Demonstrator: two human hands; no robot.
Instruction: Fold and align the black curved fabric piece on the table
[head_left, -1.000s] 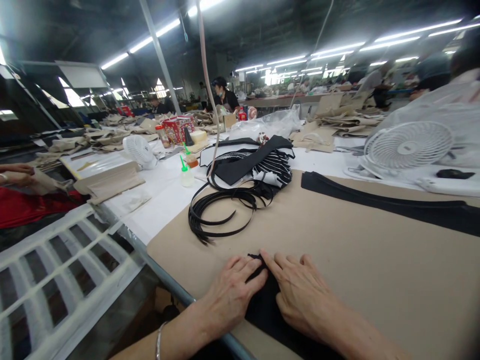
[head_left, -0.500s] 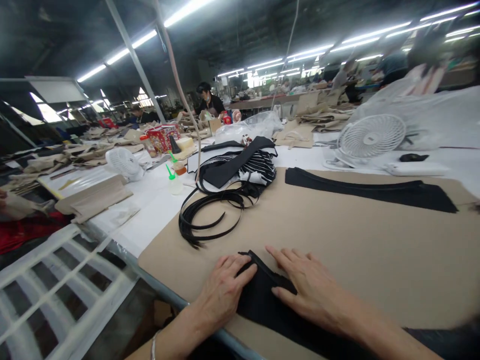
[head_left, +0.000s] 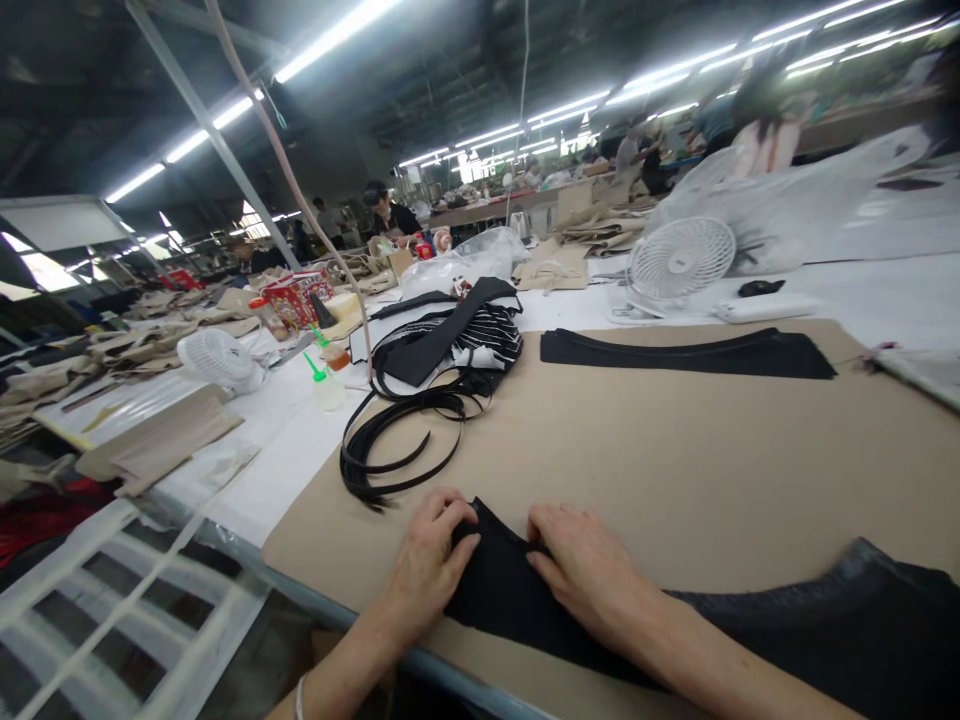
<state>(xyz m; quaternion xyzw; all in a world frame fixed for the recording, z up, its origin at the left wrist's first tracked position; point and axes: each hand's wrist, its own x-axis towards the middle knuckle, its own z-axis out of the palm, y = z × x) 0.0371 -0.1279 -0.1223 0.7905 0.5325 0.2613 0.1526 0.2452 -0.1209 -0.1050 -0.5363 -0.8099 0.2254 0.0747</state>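
A long black fabric piece [head_left: 517,595] lies along the near edge of the table, its left end narrow and its right part wide with a curved upper edge. My left hand [head_left: 431,550] has its fingers curled round the left end, thumb against the cloth. Farther right, my right hand [head_left: 589,565] pinches the upper edge between thumb and bent fingers. The forearm hides part of the cloth. Both hands rest over a tan sheet [head_left: 675,470] that covers the table.
Behind the hands lie coiled black strips [head_left: 367,455] and a pile of black and striped cloth [head_left: 480,335]. Another black cut piece [head_left: 690,355] lies farther back. Two white fans [head_left: 679,265], glue bottles [head_left: 322,380] and a white slatted rack [head_left: 112,620] surround the table. A person sits in the background.
Both hands have gone from flatter, outstretched fingers to curled fingers gripping the cloth's edge. The view has shifted, showing more of the black piece at the right.
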